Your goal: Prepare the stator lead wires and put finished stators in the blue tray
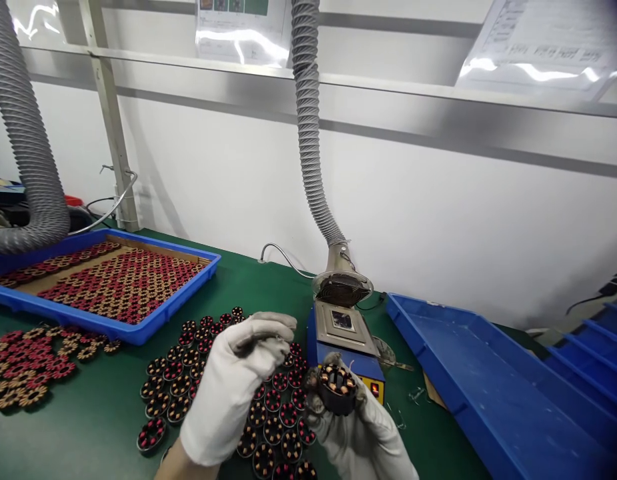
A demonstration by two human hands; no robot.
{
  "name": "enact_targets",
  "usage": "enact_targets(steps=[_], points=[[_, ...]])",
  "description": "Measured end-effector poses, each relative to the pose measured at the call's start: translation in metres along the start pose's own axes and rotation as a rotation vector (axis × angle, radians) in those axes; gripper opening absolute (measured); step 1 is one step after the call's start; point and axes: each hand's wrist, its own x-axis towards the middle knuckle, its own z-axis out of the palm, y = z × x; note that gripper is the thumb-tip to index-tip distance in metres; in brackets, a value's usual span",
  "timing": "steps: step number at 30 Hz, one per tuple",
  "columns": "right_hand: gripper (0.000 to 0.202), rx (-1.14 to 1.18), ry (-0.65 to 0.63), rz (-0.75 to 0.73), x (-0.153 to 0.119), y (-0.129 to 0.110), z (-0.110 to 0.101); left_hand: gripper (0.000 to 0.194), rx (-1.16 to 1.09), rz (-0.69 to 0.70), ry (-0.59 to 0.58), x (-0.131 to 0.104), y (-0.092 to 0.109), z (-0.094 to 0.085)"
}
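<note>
The right hand (pixel 363 423) has its fingers closed around a coil ring (pixel 338 393), in front of the blue machine (pixel 345 333). Left of the machine, the left hand (pixel 245 360) curls loosely, any hold unclear, near clustered rings (pixel 273 430). A blue tray (pixel 463 353) lies right of it.

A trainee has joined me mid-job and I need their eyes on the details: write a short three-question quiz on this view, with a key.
1. Which gloved hand holds the black round part?

2. True or false: the blue tray holding red and tan rings stands to the left of the blue machine in the picture.

3. What colour is the bench top?
A) Red
B) Green
C) White

Key:
1. The right hand.
2. True.
3. B.
</note>
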Motion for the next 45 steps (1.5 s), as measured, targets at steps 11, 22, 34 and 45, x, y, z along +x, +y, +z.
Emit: enact_targets(steps=[11, 22, 34, 45], points=[[0.046, -0.108, 0.117, -0.106, -0.004, -0.001, -0.006, 0.014, 0.135, 0.080, -0.188, -0.003, 0.000, 0.019], [0.041, -0.113, 0.062, -0.108, -0.003, -0.005, 0.000, 0.022, 0.187, -0.018, -0.271, -0.004, 0.001, 0.016], [0.038, -0.776, 0.415, -1.005, 0.007, 0.013, 0.009, 0.043, -0.023, -0.164, -0.194, -0.005, -0.004, 0.023], [0.049, -0.934, 0.525, -1.339, 0.010, 0.018, 0.014, 0.023, -0.507, -0.167, 0.113, -0.003, -0.027, 0.039]])
